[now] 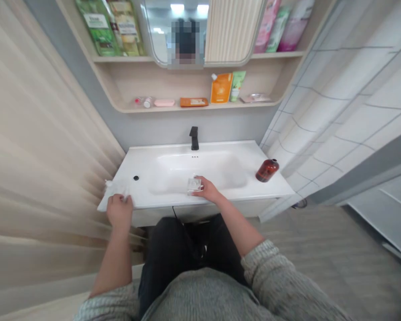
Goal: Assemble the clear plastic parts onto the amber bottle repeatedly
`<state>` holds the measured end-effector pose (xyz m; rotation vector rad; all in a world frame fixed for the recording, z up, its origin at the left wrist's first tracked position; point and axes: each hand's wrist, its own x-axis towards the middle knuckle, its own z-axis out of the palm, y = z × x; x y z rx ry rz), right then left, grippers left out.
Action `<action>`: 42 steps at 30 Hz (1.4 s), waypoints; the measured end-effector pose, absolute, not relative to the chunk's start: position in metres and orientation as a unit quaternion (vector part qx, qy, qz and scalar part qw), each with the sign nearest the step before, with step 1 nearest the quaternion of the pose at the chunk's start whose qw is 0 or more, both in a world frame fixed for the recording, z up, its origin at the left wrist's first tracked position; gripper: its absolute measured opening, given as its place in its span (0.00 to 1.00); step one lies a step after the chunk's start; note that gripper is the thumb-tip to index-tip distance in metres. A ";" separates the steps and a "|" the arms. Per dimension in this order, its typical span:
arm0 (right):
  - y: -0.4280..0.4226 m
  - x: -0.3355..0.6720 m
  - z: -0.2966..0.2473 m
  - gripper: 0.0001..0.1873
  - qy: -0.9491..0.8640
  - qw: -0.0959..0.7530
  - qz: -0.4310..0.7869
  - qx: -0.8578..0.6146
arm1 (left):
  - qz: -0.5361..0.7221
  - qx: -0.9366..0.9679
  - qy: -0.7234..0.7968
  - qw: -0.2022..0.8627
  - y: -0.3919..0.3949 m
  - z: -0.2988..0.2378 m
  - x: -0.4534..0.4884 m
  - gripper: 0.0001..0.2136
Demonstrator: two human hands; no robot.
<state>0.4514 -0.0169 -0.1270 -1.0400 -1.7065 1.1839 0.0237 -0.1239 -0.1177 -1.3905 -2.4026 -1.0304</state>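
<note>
Sweater (203,294) below, right fingers (203,179) hold container (194,184) near basin edge (167,193).

The bare right hand (209,191) hid one side of the small, clear, squarish object (194,184). The bare left hand (119,210) partly covered thin, white, crumpled material (116,189) too blurred to identify. The picture's top edge cut off the tall, translucent green bottle (102,39).

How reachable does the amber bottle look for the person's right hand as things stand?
Probably yes: only the right side of the washbasin seems to lie between the right hand and the amber bottle. But that hand holds a clear square container, likely needing to be set down first.
</note>
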 end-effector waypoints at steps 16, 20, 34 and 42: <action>-0.019 0.451 -0.125 0.41 -0.668 0.403 0.466 -0.416 | -0.412 -0.475 -0.765 0.137 -0.148 -0.106 0.057 0.13; -0.018 0.452 -0.126 0.39 -0.671 0.399 0.471 -0.411 | -0.431 -0.575 -0.693 0.054 -0.133 -0.098 0.100 0.14; -0.015 0.448 -0.130 0.45 -0.669 0.445 0.475 -0.358 | -0.365 -0.710 -0.465 -0.383 -0.031 -0.123 0.223 0.39; -0.015 0.449 -0.128 0.50 -0.685 0.427 0.484 -0.340 | -0.391 -0.686 -0.450 -0.417 -0.035 -0.109 0.228 0.31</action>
